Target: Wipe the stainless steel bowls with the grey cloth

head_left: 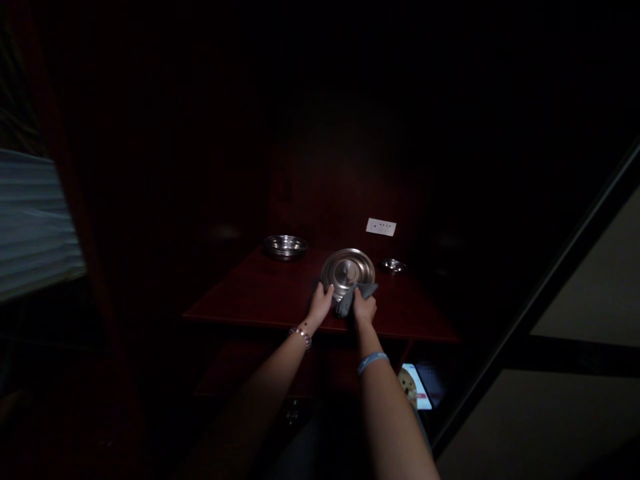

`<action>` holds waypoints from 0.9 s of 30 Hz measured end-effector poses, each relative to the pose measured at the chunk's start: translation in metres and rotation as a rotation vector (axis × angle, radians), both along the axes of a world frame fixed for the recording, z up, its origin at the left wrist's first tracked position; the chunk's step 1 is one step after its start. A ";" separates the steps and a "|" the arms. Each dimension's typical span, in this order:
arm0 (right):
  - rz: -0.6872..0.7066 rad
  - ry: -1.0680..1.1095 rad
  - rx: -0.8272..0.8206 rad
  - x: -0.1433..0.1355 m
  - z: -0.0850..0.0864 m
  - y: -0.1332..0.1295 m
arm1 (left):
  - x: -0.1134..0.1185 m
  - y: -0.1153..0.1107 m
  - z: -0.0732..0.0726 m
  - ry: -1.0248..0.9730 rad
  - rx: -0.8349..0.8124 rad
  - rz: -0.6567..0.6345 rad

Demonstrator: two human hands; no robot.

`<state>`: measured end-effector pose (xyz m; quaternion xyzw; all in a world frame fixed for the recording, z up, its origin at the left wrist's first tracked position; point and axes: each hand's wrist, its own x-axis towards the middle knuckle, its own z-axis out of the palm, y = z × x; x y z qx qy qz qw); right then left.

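A shiny round metal plate (pixel 359 268) is tilted up toward me above the dark red tabletop (pixel 280 293). My left hand (pixel 321 303) grips its lower left rim, the thumb on the near face and the other fingers mostly hidden behind. My right hand (pixel 365 307) is closed on a grey cloth (pixel 346 302), which lies against the plate's lower right part. To the left rear stand metal bowls (pixel 285 247), apparently stacked. A smaller metal bowl (pixel 393 266) sits to the right of the plate.
A white socket panel (pixel 381 227) is on the back wall. Below the tabletop's front edge, at right, a lit screen (pixel 423 388) glows. A metal-edged panel (pixel 500 347) slants along the right side. Pale slatted material (pixel 37 227) shows at far left. Much of the surroundings is dark.
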<state>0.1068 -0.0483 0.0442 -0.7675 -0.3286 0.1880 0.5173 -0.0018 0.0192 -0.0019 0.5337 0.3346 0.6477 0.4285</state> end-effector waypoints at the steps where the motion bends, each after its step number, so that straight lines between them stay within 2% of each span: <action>1: 0.000 0.000 -0.005 0.000 0.000 0.000 | 0.000 -0.001 0.001 0.014 0.002 0.005; 18: -0.002 0.011 0.020 -0.001 0.000 -0.002 | -0.001 -0.002 0.003 0.046 -0.016 0.022; 27: -0.030 0.000 -0.001 -0.003 0.004 -0.004 | 0.000 -0.007 0.010 -0.051 -0.008 0.006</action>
